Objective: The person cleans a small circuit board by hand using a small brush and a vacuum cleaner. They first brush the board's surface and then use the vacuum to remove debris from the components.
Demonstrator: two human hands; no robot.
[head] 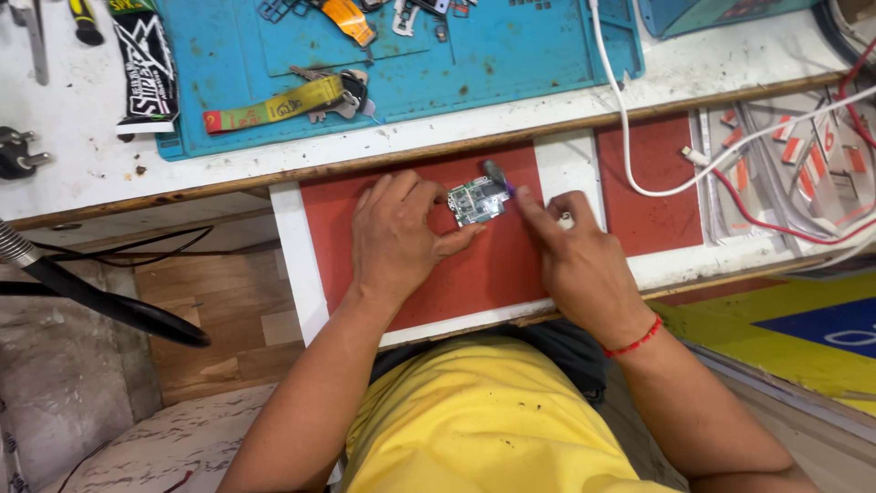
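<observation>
Left hand [397, 239] rests on the red pad [474, 274], fingers curled, thumb and fingertips pinching the left edge of a small green circuit board [477, 200]. Board sits just above the pad's middle, tilted slightly, metal shields facing up. Right hand [579, 265] comes in from the right, fingers bunched together around a thin purple-tipped tool [500, 178]; the tool's tip touches the board's upper right corner. Exact grip on the tool partly hidden by the knuckles. Red thread bracelet [636, 340] on the right wrist. Pad lies in a white-framed pull-out shelf [287, 246] below the white bench top [82, 146]. On the bench, well apart from the hands: blue work mat [511, 64] with a yellow strap and keys [292, 102], loose phone parts along its top edge. White cable [630, 146] runs down from the mat past the right of the pad; red wires [776, 224] cross a tray at far right. Black plug [18, 151] at far left. Black flexible arm [100, 301] lower left. Yellow shirt [484, 420] in the foreground.
</observation>
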